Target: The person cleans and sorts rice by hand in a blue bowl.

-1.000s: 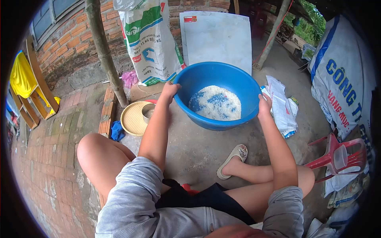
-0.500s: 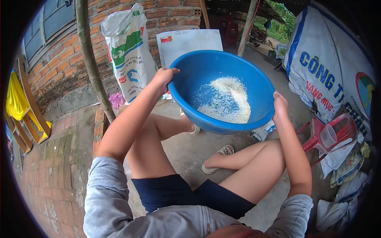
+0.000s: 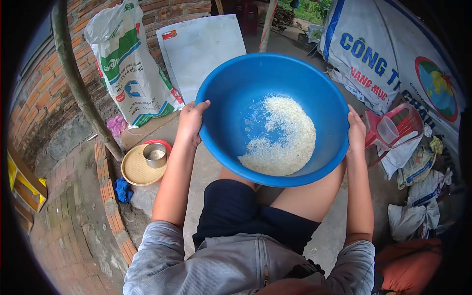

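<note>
At the far left, a brick wall and a slanted wooden pole are seen, with a low brick edging running along the floor below them. A printed feed sack is stood against the wall, and a white board is leaned just beside it. On the concrete floor a round woven tray is laid, with a small metal tin set on it and a red rim showing behind the tin; a blue cloth lies near the tray's lower edge.

The left hand is placed on the left rim of a blue plastic basin, its fingers curled over the edge and closed on it. The basin is held up off the floor in front of the person, above the lap, and is tilted slightly toward the camera. A heap of white rice is gathered in the lower right part of the basin's bottom, with a bare blue patch beside it. The right hand is pressed against the right rim, fingers closed around it, so the basin is gripped from both sides.

Further right, a red plastic chair is seen lying tipped, with a clear plastic cup resting against it. Behind it a large white printed sack is stood, and crumpled bags are piled on the floor at the far right.
</note>
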A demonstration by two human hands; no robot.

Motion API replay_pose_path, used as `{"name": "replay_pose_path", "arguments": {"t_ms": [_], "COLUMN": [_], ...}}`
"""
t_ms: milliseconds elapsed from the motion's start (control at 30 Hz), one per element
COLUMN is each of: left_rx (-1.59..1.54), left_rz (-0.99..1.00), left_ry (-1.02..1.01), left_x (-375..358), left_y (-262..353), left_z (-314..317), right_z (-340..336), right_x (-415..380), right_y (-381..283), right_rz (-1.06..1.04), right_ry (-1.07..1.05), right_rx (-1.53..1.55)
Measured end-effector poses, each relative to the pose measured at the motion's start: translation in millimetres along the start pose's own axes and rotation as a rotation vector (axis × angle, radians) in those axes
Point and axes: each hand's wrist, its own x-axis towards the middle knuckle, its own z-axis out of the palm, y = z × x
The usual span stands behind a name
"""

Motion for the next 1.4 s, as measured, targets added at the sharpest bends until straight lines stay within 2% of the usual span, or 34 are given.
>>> {"name": "replay_pose_path", "arguments": {"t_ms": [33,67,133,233,267,367,433,500,633,733,767,833,900,967,1000,1033,1067,1100,1133,1167,1200,1233,1267,1367,1400], "left_rx": [-0.021,-0.026,-0.027,0.096,0.124,0.081,0.087,0.032,-0.097,-0.117,-0.111,0.025,0.051,-0.085,-0.066,-0.040,0.001,0.039,0.104,0.124,0.119,0.113,0.111,0.093,0.048], "left_rz": [0.080,0.083,0.362,0.291,0.183,0.142,0.166,0.333,0.409,0.138,0.118,-0.157,-0.189,0.064,0.163,0.265,0.296,0.343,0.329,0.229,0.063,-0.109,-0.120,-0.233,-0.084], "left_ry": [-0.004,-0.003,0.038,0.081,0.092,0.139,0.166,0.185,0.160,0.123,0.130,0.151,0.161,0.111,0.090,0.100,0.149,0.192,0.182,0.180,0.187,0.195,0.198,0.203,0.231], "left_x": [-10,-19,-35,-35,-38,-48,-56,-63,-58,-28,-20,-12,4,5,6,0,-4,-6,-2,4,12,16,16,20,17], "left_y": [7,13,19,19,25,37,49,57,54,19,7,-10,-15,-11,-9,-5,-11,-13,-23,-34,-44,-51,-55,-61,-61], "left_z": [3,7,15,6,2,-7,-11,-9,-3,-16,-23,-29,-30,-23,-22,-15,-9,-5,-8,-14,-20,-26,-30,-35,-33], "right_z": [5,13,22,17,14,32,46,44,47,36,28,15,12,21,28,39,46,45,39,31,21,8,0,11,21], "right_x": [-9,-20,-35,-28,-23,-17,-22,-15,-7,0,6,13,18,4,-5,-13,-13,-9,-6,-1,8,17,22,14,8], "right_y": [-6,-14,-29,-15,-4,-16,-37,-43,-18,30,50,85,100,88,81,71,67,70,77,86,102,122,134,128,121], "right_rz": [-0.004,-0.126,-0.288,-0.221,-0.148,-0.151,-0.182,-0.236,-0.312,-0.134,-0.114,0.215,0.280,0.041,0.070,-0.057,-0.199,-0.205,-0.145,-0.083,-0.080,0.084,0.248,0.235,0.246], "right_ry": [0.000,0.027,0.064,0.059,0.046,-0.024,-0.024,-0.114,-0.067,-0.042,-0.036,0.072,0.104,0.060,0.071,0.099,0.122,0.122,0.097,0.072,0.071,0.044,0.018,0.054,0.059], "right_rx": [0.000,0.028,0.077,0.046,0.049,0.059,0.080,0.165,0.220,0.209,0.202,0.032,0.042,0.114,0.099,0.101,0.109,0.110,0.109,0.106,0.101,0.051,0.003,0.055,0.048]}}
